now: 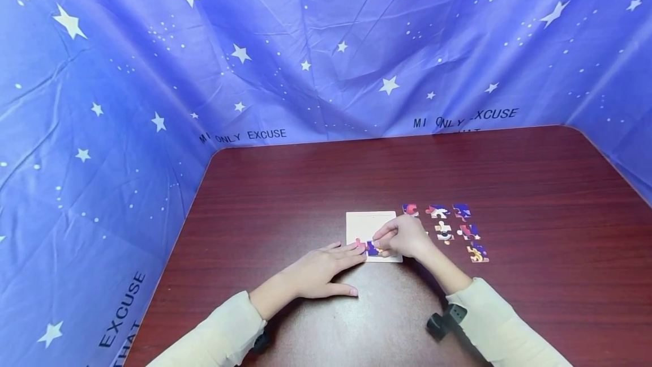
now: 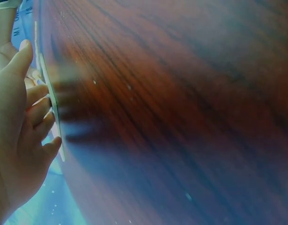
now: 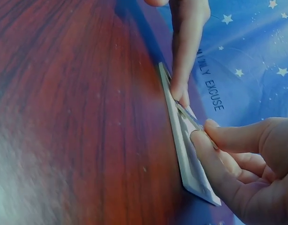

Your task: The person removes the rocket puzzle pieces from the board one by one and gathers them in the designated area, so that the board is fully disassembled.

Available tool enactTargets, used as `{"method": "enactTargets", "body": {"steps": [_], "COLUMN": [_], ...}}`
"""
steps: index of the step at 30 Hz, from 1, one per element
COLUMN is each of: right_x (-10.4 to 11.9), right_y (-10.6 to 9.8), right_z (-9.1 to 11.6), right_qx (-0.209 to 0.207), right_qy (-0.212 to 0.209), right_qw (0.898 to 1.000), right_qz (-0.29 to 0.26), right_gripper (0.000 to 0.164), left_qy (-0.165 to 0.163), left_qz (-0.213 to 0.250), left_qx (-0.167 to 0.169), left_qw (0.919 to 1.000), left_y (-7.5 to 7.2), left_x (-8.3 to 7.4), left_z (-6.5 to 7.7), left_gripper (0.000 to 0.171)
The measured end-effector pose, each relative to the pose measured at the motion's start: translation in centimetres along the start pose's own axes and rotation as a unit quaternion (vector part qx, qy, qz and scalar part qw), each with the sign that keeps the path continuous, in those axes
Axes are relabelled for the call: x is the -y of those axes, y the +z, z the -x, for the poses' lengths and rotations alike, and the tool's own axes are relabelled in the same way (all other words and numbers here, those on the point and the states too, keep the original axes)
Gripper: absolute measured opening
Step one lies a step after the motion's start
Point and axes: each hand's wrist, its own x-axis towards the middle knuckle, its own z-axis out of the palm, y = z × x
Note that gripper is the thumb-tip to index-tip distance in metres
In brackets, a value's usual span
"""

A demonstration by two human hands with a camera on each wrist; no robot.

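A shallow white puzzle tray (image 1: 367, 223) lies on the table in the head view. My left hand (image 1: 318, 272) rests with extended fingers over its lower left corner, touching a pink puzzle piece (image 1: 359, 243). Between thumb and fingers, my right hand (image 1: 406, 237) pinches a purple and yellow puzzle piece (image 1: 373, 250) just right of the pink one. The right wrist view has this held piece (image 3: 192, 119) tilted, its far edge at the left fingertips and its near edge raised off the tray (image 3: 190, 166). In the left wrist view, the left fingers (image 2: 40, 112) reach the tray's edge.
Several loose puzzle pieces lie right of the tray, among them a purple and yellow one (image 1: 477, 252) and a white one (image 1: 444, 233). One red and purple piece (image 1: 410, 209) sits close to its upper right corner. A blue star-patterned cloth (image 1: 316, 44) hangs behind the table (image 1: 285, 186).
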Motion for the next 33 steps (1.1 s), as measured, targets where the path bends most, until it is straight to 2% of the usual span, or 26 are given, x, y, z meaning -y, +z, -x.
{"method": "enactTargets", "body": {"steps": [3, 10, 14, 21, 29, 33], "right_x": [-0.1, -1.6, -2.9, -4.5, -5.8, -6.3], "right_y": [-0.9, -3.6, -5.2, -7.6, -9.1, -9.4], "right_z": [0.0, 0.7, 1.5, 2.9, 4.2, 4.6], "right_qx": [-0.018, -0.01, -0.015, -0.039, -0.038, -0.016], "right_qy": [-0.007, -0.009, -0.004, 0.024, 0.044, 0.049], "right_qw": [1.0, 0.997, 0.996, 0.998, 0.998, 0.998], "right_qz": [0.012, -0.071, -0.084, -0.034, -0.016, -0.021], "right_gripper": [0.011, 0.02, 0.024, 0.031, 0.031, 0.029], "left_qy": [0.002, 0.002, 0.002, -0.002, -0.002, -0.002], "left_qz": [-0.001, -0.002, -0.006, -0.003, -0.002, -0.002], "left_qx": [-0.003, -0.01, -0.01, -0.01, -0.009, -0.009], "left_qw": [1.0, 0.9999, 0.9999, 0.9999, 1.0, 1.0], "left_y": [0.0, 0.1, 0.2, 0.3, 0.3, 0.3], "left_x": [0.1, 0.1, 0.1, 0.0, 0.0, 0.0], "left_z": [0.0, 0.0, 0.0, 0.0, 0.0, 0.0], "left_gripper": [0.069, 0.068, 0.069, 0.069, 0.069, 0.069]}}
